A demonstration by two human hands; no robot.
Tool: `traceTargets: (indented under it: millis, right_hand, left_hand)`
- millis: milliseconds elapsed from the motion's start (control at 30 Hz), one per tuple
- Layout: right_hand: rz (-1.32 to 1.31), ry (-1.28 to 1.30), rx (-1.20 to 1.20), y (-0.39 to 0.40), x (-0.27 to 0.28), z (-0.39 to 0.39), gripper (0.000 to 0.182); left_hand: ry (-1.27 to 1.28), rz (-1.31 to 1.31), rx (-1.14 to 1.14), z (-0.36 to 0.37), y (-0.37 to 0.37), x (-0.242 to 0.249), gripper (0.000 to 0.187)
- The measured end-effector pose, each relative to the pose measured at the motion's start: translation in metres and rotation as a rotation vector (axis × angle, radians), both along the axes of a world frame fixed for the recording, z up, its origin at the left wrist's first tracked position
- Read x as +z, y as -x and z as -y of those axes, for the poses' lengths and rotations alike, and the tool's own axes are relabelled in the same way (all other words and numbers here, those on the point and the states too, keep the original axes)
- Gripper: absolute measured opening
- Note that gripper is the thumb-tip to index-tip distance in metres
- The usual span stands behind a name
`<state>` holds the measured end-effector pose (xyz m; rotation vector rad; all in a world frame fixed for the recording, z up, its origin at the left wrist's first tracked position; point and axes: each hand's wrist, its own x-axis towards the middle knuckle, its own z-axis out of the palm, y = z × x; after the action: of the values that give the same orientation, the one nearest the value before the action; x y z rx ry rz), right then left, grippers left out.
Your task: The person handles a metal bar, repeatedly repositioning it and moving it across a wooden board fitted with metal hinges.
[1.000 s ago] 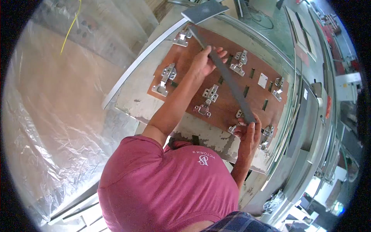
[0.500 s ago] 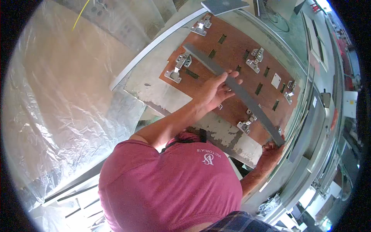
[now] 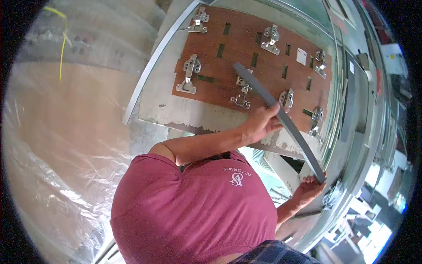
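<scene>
Holding a long grey strip (image 3: 296, 136) aslant, I have it running from between 10 and 11 o'clock at its far end to 5 o'clock at its near end. Its far part shows over the bench; its near end lies beyond the bench's front edge. My left hand (image 3: 260, 125) is near its middle, thumb on top and fingers clamped around the edge, probably because most of the weight balances there. At 5 o'clock my right hand (image 3: 309, 189) has its fingers closed on the near end; gripping so far apart likely lets me steady the whole length and govern its angle.

Towards 11 o'clock lies a brown board (image 3: 224, 75) with dark slots cut in it. Metal hinges (image 3: 271, 39) sit spread across it, perhaps spaced so that each stays clear of its neighbours. One at 10 o'clock is partly hidden by the strip; whether they touch, I cannot tell. A small white plate (image 3: 301, 56) lies between 12 and 1. All these rest on the worn bench (image 3: 184, 110). Further out at 9 o'clock, clear plastic sheeting (image 3: 79, 132) hangs or lies draped, presumably against dust.
</scene>
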<state>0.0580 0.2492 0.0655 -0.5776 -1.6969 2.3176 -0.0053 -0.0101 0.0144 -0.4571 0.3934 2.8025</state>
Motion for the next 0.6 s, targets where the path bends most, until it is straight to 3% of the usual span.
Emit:
traceTargets:
  millis: [167,200,267,433,600]
  right_hand:
    - [0.055,-0.045,-0.279,-0.054,0.003,-0.002,0.046]
    - [0.017,-0.237,-0.33,-0.063,-0.009,0.001,0.043]
    - [0.031,0.062,-0.301,-0.078,0.0,0.018,0.042]
    - [0.07,0.216,-0.594,-0.138,-0.02,0.026,0.042]
    - [0.123,0.067,-0.682,-0.185,-0.013,0.049,0.039]
  left_hand:
    - [0.004,0.043,-0.178,-0.018,-0.015,-0.009,0.032]
    - [0.002,0.048,-0.219,-0.017,-0.017,-0.01,0.032]
    - [0.004,0.0,-0.231,-0.012,-0.016,-0.009,0.035]
    - [0.017,-0.075,-0.411,-0.024,-0.01,0.001,0.029]
    - [0.046,-0.076,-0.661,-0.051,-0.011,-0.002,0.029]
